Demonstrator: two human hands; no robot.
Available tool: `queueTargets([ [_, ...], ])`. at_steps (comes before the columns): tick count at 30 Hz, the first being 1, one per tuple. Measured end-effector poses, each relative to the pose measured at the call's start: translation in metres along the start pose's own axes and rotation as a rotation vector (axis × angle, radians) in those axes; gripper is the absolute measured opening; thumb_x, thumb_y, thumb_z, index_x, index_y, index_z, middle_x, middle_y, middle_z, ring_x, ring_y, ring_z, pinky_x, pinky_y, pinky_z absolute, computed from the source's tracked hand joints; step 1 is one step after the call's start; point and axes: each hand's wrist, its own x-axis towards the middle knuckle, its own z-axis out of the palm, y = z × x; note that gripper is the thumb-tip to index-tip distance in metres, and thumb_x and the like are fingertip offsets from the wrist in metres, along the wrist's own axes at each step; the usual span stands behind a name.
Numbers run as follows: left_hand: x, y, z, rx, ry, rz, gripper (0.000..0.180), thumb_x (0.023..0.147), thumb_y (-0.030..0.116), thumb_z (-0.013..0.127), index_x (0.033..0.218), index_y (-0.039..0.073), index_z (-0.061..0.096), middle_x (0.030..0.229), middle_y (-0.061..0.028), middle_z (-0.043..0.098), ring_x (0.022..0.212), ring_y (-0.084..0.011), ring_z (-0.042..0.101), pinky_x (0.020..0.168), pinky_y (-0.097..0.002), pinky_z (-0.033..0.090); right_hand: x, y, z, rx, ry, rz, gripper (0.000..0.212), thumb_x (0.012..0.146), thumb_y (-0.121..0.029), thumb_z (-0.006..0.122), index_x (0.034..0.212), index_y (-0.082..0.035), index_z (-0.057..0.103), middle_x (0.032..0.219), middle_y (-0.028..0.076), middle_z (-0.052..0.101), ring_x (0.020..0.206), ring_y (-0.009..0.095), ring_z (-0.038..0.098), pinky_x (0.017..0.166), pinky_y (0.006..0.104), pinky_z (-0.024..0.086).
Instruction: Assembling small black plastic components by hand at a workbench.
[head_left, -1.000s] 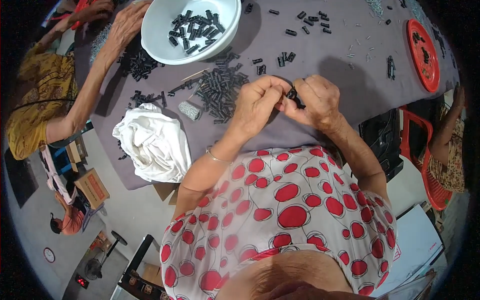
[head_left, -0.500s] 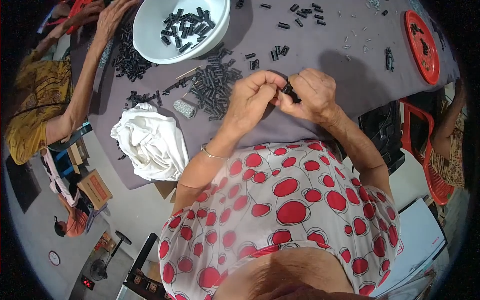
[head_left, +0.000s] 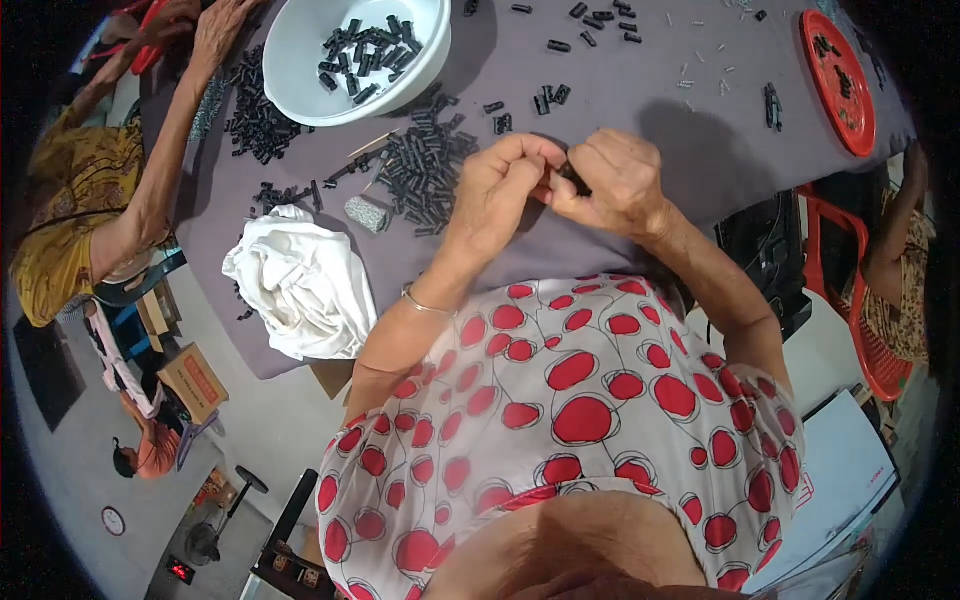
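Over the near part of the cloth-covered table, my two hands meet fingertip to fingertip. My right hand [head_left: 618, 182] is closed round a small black plastic part [head_left: 573, 180], most of it covered by the fingers. My left hand [head_left: 500, 188] is pinched at the end of that part; what sits between thumb and forefinger is too small to make out. Just left of it lies a heap of small black plastic pieces [head_left: 425, 165]. Behind my hands, a few loose black parts [head_left: 543, 102] rest on the cloth.
A white basin [head_left: 440, 70] holding black parts stands at the back left. A crumpled white cloth [head_left: 297, 285] and a grey stone-like lump [head_left: 368, 214] lie left of my arm. Tiny springs are scattered right, near a red tray [head_left: 866, 130]. At far left reaches a co-worker's arm [head_left: 160, 185].
My hands stay together on the black part, with only slight shifts of the fingers. The whole view has moved a little; the part is now more covered.
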Motion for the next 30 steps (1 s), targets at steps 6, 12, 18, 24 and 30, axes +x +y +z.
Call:
queueTargets([
  [6,0.0019,0.0013,0.0029,-0.072,0.038,-0.021,0.021,0.085,0.011,0.045,0.092,-0.002,0.060,0.072,0.0028,0.053,0.063,-0.0029,0.043,0.057,-0.0164,0.034,0.0006,-0.0003,0.0027,-0.003,0.091,0.036,0.034,0.058,-0.018,0.077,0.057,-0.008,0.044,0.053,0.004,0.041,0.045,0.020,0.045,0.041,0.0305,0.038],
  [12,-0.0012,0.0034,0.0030,-0.011,0.004,-0.024,0.020,0.084,0.011,0.047,0.092,-0.001,0.060,0.070,0.0043,0.052,0.062,-0.0019,0.041,0.055,-0.0159,0.031,-0.0038,-0.0005,0.0014,0.003,0.044,0.029,0.017,0.057,-0.007,0.064,0.068,-0.002,0.053,0.056,0.007,0.045,0.046,0.022,0.046,0.042,0.0321,0.039],
  [18,-0.0022,-0.0007,-0.0029,0.059,-0.043,0.025,0.019,0.085,0.005,0.043,0.091,-0.004,0.058,0.077,-0.0043,0.059,0.068,-0.0084,0.055,0.064,-0.0221,0.047,-0.0036,-0.0035,0.0024,-0.020,0.071,-0.007,0.023,0.055,-0.012,0.070,0.062,-0.007,0.049,0.057,0.004,0.042,0.048,0.019,0.047,0.044,0.0309,0.040],
  [24,0.0003,-0.0009,-0.0031,0.021,-0.055,0.056,0.018,0.084,0.005,0.043,0.090,-0.004,0.058,0.076,-0.0038,0.059,0.067,-0.0082,0.055,0.064,-0.0218,0.046,-0.0014,-0.0021,0.0005,-0.015,0.057,-0.015,0.023,0.054,-0.012,0.070,0.064,-0.006,0.050,0.057,0.004,0.043,0.049,0.019,0.048,0.045,0.0308,0.041],
  [30,0.0015,0.0043,-0.0018,0.001,-0.048,0.052,0.014,0.084,0.005,0.047,0.090,-0.003,0.057,0.077,-0.0022,0.059,0.067,-0.0062,0.053,0.063,-0.0201,0.045,0.0024,0.0004,0.0008,-0.026,0.065,-0.027,0.021,0.053,-0.009,0.068,0.067,-0.005,0.052,0.058,0.004,0.045,0.050,0.020,0.050,0.046,0.0309,0.043],
])
